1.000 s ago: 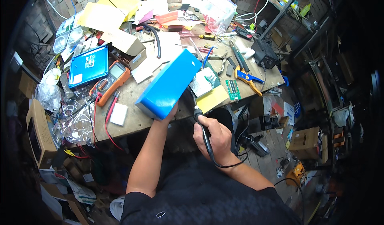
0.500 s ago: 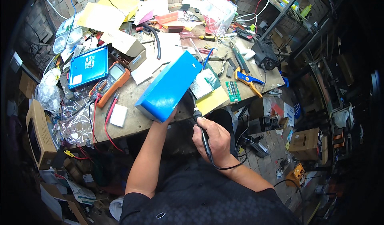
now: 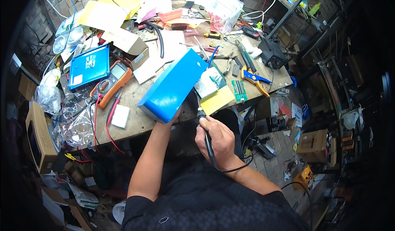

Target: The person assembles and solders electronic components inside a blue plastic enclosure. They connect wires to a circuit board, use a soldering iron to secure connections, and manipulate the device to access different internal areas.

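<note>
Closest to me, the right hand is closed in a pen-like grip round a black soldering iron, its cord looping back past the wrist and its tip pointing up toward the lower edge of the blue battery pack. The left hand is mostly hidden under that pack; only a few fingers show at its near corner, so it seems to be propping it from beneath, though I cannot tell how far the hand is curled. The pack is tilted up on the near edge of the surface, a long block in smooth blue wrap. It looks stiff and fairly heavy, and the wrap may be slippery, so I would judge it best held from below and along its long sides, away from the end where the hot tip works. Just beside it lie a yellow sheet and a small green circuit board. Further left sit an orange multimeter with red leads and a flat blue tray. Beyond, orange-handled pliers, cardboard boxes and papers crowd the far side.
</note>
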`<state>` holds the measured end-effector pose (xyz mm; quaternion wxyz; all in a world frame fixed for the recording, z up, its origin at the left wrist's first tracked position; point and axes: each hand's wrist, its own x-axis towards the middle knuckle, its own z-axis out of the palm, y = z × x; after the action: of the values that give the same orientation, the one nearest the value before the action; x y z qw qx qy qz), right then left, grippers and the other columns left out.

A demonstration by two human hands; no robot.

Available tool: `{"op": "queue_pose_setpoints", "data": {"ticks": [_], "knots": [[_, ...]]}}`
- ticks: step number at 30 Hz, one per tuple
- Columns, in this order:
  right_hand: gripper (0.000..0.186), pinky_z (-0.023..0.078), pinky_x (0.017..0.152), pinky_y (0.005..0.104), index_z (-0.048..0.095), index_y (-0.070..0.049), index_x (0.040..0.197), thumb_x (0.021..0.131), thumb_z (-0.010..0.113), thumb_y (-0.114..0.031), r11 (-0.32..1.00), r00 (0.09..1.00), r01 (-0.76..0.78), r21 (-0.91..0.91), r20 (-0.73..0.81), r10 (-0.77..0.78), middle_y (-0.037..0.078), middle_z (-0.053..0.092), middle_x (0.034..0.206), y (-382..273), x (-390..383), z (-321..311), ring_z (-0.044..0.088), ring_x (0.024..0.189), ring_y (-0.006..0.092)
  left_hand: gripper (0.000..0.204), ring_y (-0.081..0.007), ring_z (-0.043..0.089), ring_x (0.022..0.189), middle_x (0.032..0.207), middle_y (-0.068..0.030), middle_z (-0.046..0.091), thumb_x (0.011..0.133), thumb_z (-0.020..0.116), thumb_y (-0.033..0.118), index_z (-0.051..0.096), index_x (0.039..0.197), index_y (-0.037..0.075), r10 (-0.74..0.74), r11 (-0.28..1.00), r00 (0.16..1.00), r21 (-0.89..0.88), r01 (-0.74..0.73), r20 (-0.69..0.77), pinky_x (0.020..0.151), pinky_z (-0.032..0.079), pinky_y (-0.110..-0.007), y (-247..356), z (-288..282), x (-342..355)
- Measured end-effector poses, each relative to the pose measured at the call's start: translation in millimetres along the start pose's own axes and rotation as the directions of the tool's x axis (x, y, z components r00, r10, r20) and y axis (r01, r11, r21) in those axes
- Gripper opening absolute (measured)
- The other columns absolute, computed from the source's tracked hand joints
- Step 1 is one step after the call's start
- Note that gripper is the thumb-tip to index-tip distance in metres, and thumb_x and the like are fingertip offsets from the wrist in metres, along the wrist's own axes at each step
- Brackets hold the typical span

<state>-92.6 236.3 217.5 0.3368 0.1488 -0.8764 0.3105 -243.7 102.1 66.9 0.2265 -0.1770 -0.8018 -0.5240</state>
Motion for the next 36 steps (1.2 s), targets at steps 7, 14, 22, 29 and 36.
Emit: {"op": "queue_pose_setpoints", "data": {"ticks": [7,14,22,29,36], "knots": [[0.022,0.062,0.086,0.0452,0.066,0.004,0.103,0.084,0.076,-0.001,1.000,1.000,-0.002,0.016,-0.025,0.002,0.020,0.072,0.088,1,-1,0,0.075,0.086,0.0411,0.027,-0.0345,0.065,0.112,0.121,-0.0166,0.070,0.099,0.067,0.018,0.068,0.124,0.006,0.031,0.999,1.000,0.033,-0.031,-0.004,0.096,0.053,-0.046,-4,-1,3],[0.022,0.062,0.086,0.0455,0.066,0.005,0.104,0.085,0.076,-0.001,0.999,1.000,-0.004,0.039,-0.014,0.004,0.021,0.072,0.089,3,-1,-2,0.074,0.087,0.0415,0.026,-0.0350,0.066,0.110,0.118,-0.0168,0.071,0.099,0.067,0.019,0.070,0.121,0.005,-0.057,0.995,0.998,-0.088,0.056,-0.012,0.095,0.053,-0.046,5,-1,6],[0.022,0.059,0.075,0.0433,0.064,0.004,0.107,0.092,0.076,-0.005,0.979,0.990,-0.141,0.151,0.053,0.134,0.021,0.070,0.088,-3,-5,-9,0.071,0.079,0.0403,0.025,-0.0355,0.066,0.110,0.118,-0.0178,0.071,0.099,0.066,0.018,0.069,0.121,0.006,-0.028,0.999,1.000,-0.019,0.028,0.010,0.094,0.053,-0.047,3,-4,7],[0.018,0.058,0.066,0.0404,0.062,0.003,0.105,0.093,0.075,-0.002,0.973,0.988,-0.152,0.174,0.007,0.153,0.020,0.069,0.085,-1,-5,-4,0.071,0.074,0.0374,0.025,-0.0350,0.066,0.111,0.119,-0.0169,0.071,0.101,0.065,0.020,0.069,0.122,0.006,-0.061,0.998,0.998,-0.009,0.061,0.020,0.095,0.053,-0.046,8,-6,9],[0.017,0.060,0.068,0.0349,0.063,0.002,0.108,0.094,0.072,-0.001,0.979,0.990,-0.143,0.145,0.033,0.140,0.018,0.074,0.088,4,-6,-4,0.077,0.076,0.0298,0.030,-0.0260,0.065,0.111,0.122,-0.0148,0.069,0.101,0.071,0.018,0.068,0.126,0.001,-0.072,0.990,0.997,-0.122,0.071,-0.007,0.093,0.053,-0.041,9,-7,6]]}}
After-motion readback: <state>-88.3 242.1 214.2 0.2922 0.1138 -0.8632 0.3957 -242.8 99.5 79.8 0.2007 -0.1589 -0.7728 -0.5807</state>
